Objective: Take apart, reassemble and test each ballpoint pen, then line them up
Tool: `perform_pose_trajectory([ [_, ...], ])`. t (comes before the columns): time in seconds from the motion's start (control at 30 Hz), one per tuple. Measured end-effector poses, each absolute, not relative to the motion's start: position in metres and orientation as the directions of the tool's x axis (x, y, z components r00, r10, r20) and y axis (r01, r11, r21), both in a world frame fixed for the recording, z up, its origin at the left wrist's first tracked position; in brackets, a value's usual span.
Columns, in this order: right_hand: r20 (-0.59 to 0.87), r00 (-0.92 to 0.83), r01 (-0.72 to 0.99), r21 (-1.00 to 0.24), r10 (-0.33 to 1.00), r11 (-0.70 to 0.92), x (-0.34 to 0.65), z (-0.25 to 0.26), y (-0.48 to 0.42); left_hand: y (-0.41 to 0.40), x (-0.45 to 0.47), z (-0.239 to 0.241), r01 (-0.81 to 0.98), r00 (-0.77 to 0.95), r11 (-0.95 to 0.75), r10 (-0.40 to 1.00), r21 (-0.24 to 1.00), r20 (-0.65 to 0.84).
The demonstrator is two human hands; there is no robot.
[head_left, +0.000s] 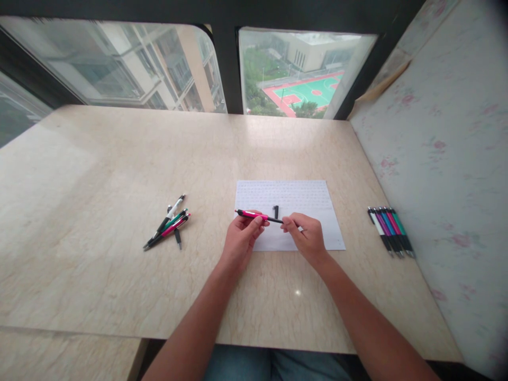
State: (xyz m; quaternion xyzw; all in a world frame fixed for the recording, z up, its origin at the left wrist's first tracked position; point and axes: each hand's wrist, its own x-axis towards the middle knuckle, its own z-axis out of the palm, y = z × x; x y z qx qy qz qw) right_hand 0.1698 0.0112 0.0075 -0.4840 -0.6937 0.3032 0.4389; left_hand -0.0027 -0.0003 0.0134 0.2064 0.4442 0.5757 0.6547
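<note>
My left hand (243, 233) is closed around the barrel of a pink and black pen (254, 214), holding it level above a white sheet of paper (293, 203). My right hand (304, 233) pinches the pen's thin dark tip end, with a small white part showing at its fingers. A small black pen part (275, 211) lies on the paper just beyond the pen.
A loose pile of pens (169, 225) with a small black piece (178, 238) lies on the marble table (99, 174) to the left. Several pens (391, 230) are lined up side by side at the right, next to a papered wall (444, 159). Windows run along the far edge.
</note>
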Motion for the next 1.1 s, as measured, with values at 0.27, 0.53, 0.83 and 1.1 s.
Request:
perform_pose_trajectory([
  [0.27, 0.351, -0.125, 0.408, -0.835, 0.928, 0.370, 0.1665, 0.0074, 0.0090, 0.0005, -0.0041, 0.0110, -0.598, -0.072, 0.240, 0.934, 0.764, -0.350],
  [0.53, 0.331, -0.181, 0.440, -0.815, 0.926, 0.377, 0.1683, 0.0055, 0.0099, 0.0005, -0.0037, 0.0122, -0.584, -0.068, 0.245, 0.935, 0.774, -0.348],
  [0.83, 0.368, -0.187, 0.461, -0.785, 0.911, 0.413, 0.1687, 0.0074, 0.0088, 0.0001, -0.0034, 0.0110, -0.568, -0.046, 0.260, 0.937, 0.781, -0.346],
  [1.1, 0.363, -0.153, 0.467, -0.793, 0.919, 0.391, 0.1674, 0.0048, 0.0082, 0.0002, -0.0031, 0.0118, -0.557, -0.045, 0.262, 0.938, 0.788, -0.344],
])
